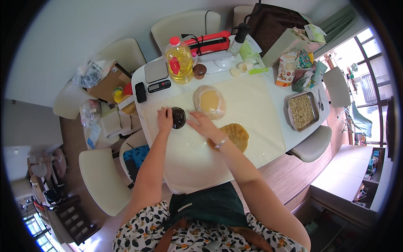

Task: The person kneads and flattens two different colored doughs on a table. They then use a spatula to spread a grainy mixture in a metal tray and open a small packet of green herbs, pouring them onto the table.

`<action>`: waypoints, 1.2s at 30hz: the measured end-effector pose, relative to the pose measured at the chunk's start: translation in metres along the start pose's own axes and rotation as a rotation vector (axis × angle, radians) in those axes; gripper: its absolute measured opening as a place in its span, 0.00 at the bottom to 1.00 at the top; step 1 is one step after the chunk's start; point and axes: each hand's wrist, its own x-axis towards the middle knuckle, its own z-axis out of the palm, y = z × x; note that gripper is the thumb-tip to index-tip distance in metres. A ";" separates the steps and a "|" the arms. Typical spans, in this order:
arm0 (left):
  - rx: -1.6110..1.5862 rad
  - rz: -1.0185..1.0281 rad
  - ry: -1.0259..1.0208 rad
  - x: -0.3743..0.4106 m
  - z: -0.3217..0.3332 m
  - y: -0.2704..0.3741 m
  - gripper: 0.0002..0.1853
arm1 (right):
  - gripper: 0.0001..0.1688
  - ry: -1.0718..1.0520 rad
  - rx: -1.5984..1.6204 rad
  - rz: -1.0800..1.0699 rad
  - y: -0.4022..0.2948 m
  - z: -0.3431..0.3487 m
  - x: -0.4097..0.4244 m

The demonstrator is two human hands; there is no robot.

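Observation:
On a pale mat (255, 107) sits a glossy dark ball (178, 117), perhaps dough in clear wrap. My left hand (165, 119) grips its left side, with the fingers at its upper edge. Just right of the ball, my right hand (203, 125) holds nothing, its fingers apart and pointing toward it. Beyond the right hand lies a yellow dough-like lump (209, 100) wrapped in clear plastic. A flattened brown disc (236, 135), shiny as if under film, is partly hidden by my right wrist.
Along the far edge stand an oil bottle (180, 64), a kitchen scale (156, 71), a brown-lidded jar (200, 71) and a red appliance (209, 45). To the right are a metal pan of chopped nuts or flakes (300, 110), scissors (320, 100) and snack bags (286, 69). Chairs (100, 176) surround the table.

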 end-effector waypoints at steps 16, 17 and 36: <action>-0.039 -0.012 0.167 -0.174 -0.019 0.048 0.16 | 0.20 0.154 -0.215 0.023 -0.022 0.071 -0.083; 0.045 0.013 0.183 -0.173 -0.017 0.048 0.17 | 0.20 0.162 -0.272 -0.006 -0.018 0.074 -0.082; -0.063 0.361 -0.587 -0.153 -0.065 0.047 0.33 | 0.43 -0.398 -0.208 -0.272 0.004 -0.003 -0.068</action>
